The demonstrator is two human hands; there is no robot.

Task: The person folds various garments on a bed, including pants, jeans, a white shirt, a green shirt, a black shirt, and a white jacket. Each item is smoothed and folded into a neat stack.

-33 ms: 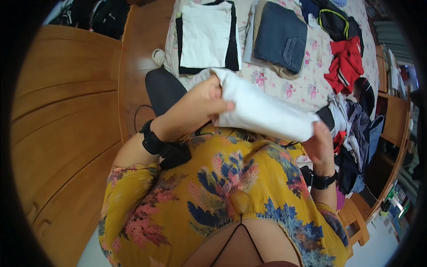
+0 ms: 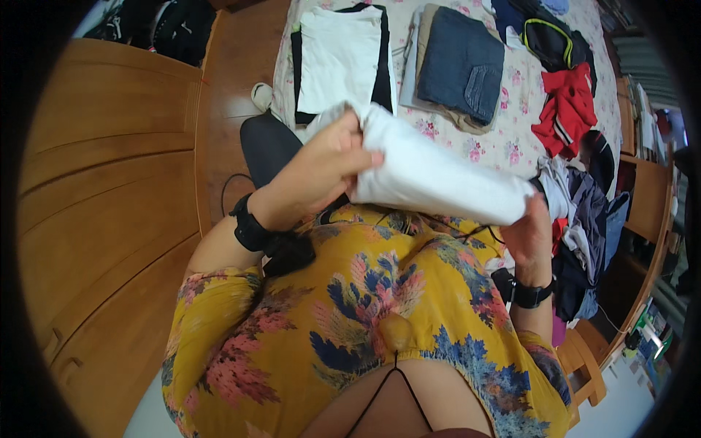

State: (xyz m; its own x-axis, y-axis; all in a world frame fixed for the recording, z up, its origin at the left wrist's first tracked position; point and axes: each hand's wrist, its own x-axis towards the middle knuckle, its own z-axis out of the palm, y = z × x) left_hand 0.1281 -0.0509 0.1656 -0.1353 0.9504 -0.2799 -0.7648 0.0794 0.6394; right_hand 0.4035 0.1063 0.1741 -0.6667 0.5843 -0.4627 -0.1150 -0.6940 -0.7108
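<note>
A folded white garment (image 2: 445, 171) is stretched between my hands, held up over the near edge of the bed. My left hand (image 2: 336, 157) grips its left end, the thumb lying over the cloth and the fingers partly hidden behind it. At the other end, my right hand (image 2: 529, 230) is closed around the lower right corner; some of its fingers are hidden. Just beyond the garment lies a stack with a folded white shirt (image 2: 339, 55) on top of black clothing (image 2: 383, 95). Folded dark blue jeans (image 2: 460, 62) top a second stack beside it.
The floral bedsheet (image 2: 515, 150) lies under the stacks. On the right are a red garment (image 2: 566, 102), a heap of loose clothes (image 2: 584, 208) and a black bag with yellow trim (image 2: 548, 44). A wooden cabinet (image 2: 117, 190) stands left; a wooden chair (image 2: 584, 365) is at lower right.
The white garment has shifted slightly up and away from my body. My right hand has moved a little to the right with its end; my left hand has risen slightly.
</note>
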